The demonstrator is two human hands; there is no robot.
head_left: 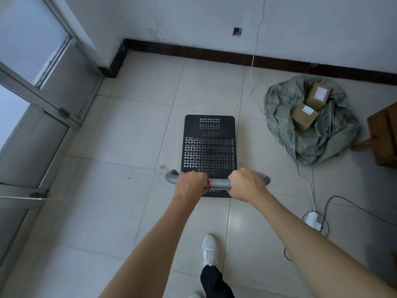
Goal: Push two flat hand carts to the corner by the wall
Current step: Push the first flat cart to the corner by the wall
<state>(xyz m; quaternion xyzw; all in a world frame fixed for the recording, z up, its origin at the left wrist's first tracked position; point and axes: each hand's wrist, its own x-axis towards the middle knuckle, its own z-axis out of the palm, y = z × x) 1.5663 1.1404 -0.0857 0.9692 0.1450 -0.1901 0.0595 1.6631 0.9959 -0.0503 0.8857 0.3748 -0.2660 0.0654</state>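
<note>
A flat hand cart with a black perforated deck (209, 145) stands on the tiled floor in front of me, its long side pointing at the far wall. Its grey tubular handle (218, 183) runs across at the near end. My left hand (190, 182) grips the left part of the handle. My right hand (247, 184) grips the right part. Only one cart is in view. The wall corner (123, 47) with a dark skirting board lies ahead to the left, a few tiles beyond the deck.
A crumpled green sack (311, 130) with two cardboard boxes lies to the right of the cart. A white cable (254, 91) runs down the wall to a power strip (312, 219) near my right arm. Glass doors (43, 117) line the left. A wooden piece (384, 136) stands far right.
</note>
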